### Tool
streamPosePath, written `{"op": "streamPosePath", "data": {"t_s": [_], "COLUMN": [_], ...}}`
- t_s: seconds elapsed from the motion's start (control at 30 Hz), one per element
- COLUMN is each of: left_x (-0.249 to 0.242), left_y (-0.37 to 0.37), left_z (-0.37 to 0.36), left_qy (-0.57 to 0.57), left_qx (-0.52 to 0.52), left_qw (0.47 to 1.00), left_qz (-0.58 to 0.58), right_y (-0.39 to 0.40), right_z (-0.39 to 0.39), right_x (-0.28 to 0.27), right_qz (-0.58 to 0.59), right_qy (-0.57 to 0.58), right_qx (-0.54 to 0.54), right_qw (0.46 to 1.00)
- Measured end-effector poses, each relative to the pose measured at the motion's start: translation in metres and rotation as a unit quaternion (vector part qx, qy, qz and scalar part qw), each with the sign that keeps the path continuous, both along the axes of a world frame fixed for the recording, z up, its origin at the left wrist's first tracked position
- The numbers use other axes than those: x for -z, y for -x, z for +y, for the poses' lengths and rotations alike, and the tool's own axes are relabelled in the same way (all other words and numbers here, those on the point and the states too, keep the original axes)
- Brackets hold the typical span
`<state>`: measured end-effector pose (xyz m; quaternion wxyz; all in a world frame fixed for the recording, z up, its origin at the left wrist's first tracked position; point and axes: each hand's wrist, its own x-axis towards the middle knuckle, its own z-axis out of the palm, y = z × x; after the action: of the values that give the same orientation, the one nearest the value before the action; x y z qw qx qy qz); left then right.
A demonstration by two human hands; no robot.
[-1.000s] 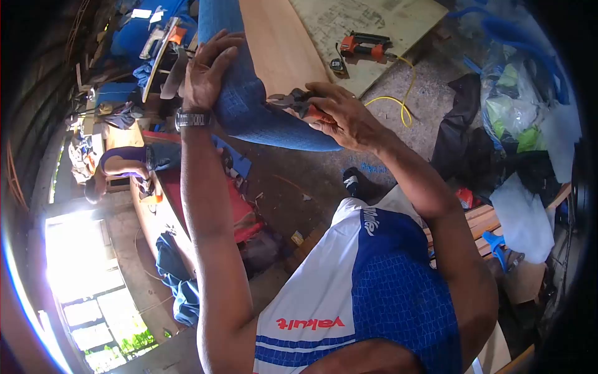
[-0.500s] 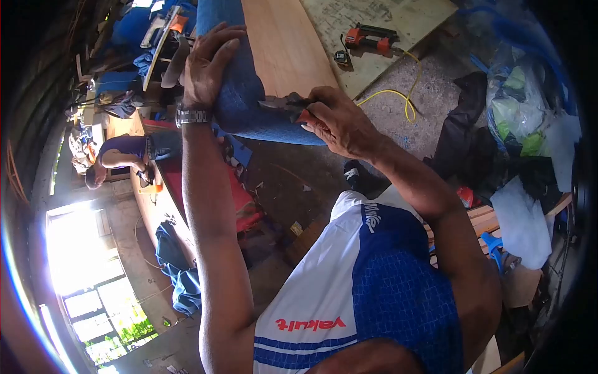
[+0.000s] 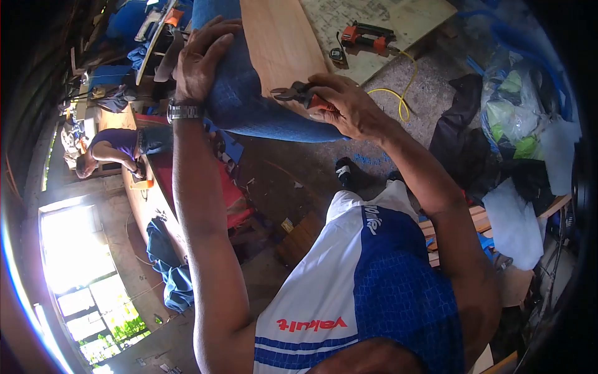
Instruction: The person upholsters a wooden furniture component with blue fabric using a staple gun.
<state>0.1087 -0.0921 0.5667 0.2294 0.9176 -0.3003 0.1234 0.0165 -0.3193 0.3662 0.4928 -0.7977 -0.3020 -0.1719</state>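
Observation:
In my right hand (image 3: pixel 349 106) is a pair of cutting pliers (image 3: pixel 289 93) with red handles, jaws slightly apart. The pliers lie over bare wood near the edge of the denim. Blue denim fabric (image 3: pixel 233 100) wraps the padded rim of a pale wooden panel (image 3: pixel 280 43). My left hand (image 3: pixel 199 59), with a metal watch at the wrist, rests on the denim to the left of the panel, fingers extended over it.
A red nail gun (image 3: pixel 367 38) with a yellow hose and a tape measure (image 3: pixel 337 56) lie on a plywood board (image 3: pixel 405 15). Another person (image 3: pixel 118 146) leans over a long bench at left. Plastic bags (image 3: pixel 514 112) and scraps lie at right.
The pliers have moved from the denim fold up onto the bare wood, their jaws now showing apart. My left hand stays on the denim. The view has shifted slightly.

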Motion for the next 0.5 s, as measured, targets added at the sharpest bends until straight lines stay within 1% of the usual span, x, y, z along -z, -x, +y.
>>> {"op": "streamPosePath", "data": {"t_s": [0.1,0.2,0.4,0.5], "left_x": [0.001,0.001,0.002,0.004], "left_y": [0.001,0.001,0.0,-0.001], "left_z": [0.001,0.0,0.001,0.0], "left_qy": [0.0,0.0,-0.001,-0.001], "left_qx": [0.001,0.001,0.0,0.002], "left_qw": [1.0,1.0,1.0,1.0], "left_qz": [0.001,0.001,-0.003,-0.005], "right_y": [-0.002,-0.001,0.007,0.008], "right_z": [0.009,0.014,0.007,0.003], "right_x": [0.003,-0.006,-0.027,-0.03], "right_qz": [-0.037,-0.075,-0.082,-0.031], "right_qy": [-0.059,-0.045,-0.044,-0.012], "right_qx": [0.018,0.03,0.028,-0.016], "right_qw": [0.997,0.996,0.995,0.999]}}
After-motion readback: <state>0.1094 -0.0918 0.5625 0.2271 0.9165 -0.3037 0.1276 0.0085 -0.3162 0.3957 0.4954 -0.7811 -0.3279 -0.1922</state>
